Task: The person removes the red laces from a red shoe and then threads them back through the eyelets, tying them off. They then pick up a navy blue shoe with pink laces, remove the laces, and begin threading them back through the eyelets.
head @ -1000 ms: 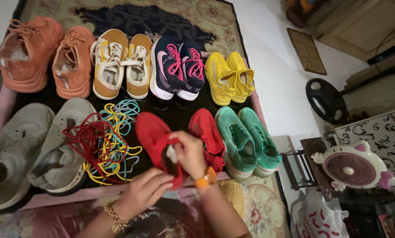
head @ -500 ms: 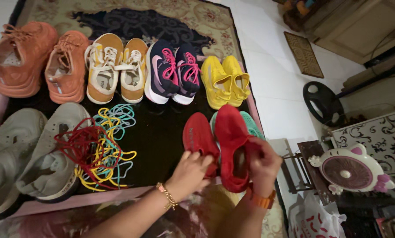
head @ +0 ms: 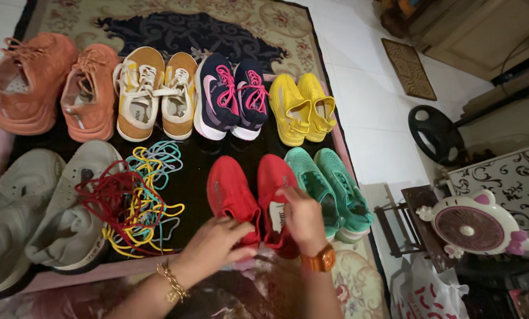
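Observation:
Two red shoes lie side by side on the dark mat (head: 193,165), toes pointing away from me. My left hand (head: 214,245), a gold bracelet at its wrist, grips the heel of the left red shoe (head: 229,192). Over the opening of the right red shoe (head: 274,183) my right hand (head: 303,215) is closed, an orange watch on that wrist. A tangle of red, yellow and teal laces (head: 131,195) lies just left of the red pair. A teal pair of shoes (head: 329,186) sits right beside the red ones.
The back row holds orange shoes (head: 51,85), tan-and-white shoes (head: 155,91), navy-and-pink shoes (head: 229,94) and yellow shoes (head: 303,106). Grey shoes (head: 37,212) lie at the front left. On the tiled floor to the right are a black weight plate (head: 435,133), a small pink fan (head: 480,224) and a white bag (head: 427,292).
My right hand carried one red shoe from the left over to the right and has set it down beside the other. Both red shoes now sit together left of the teal pair.

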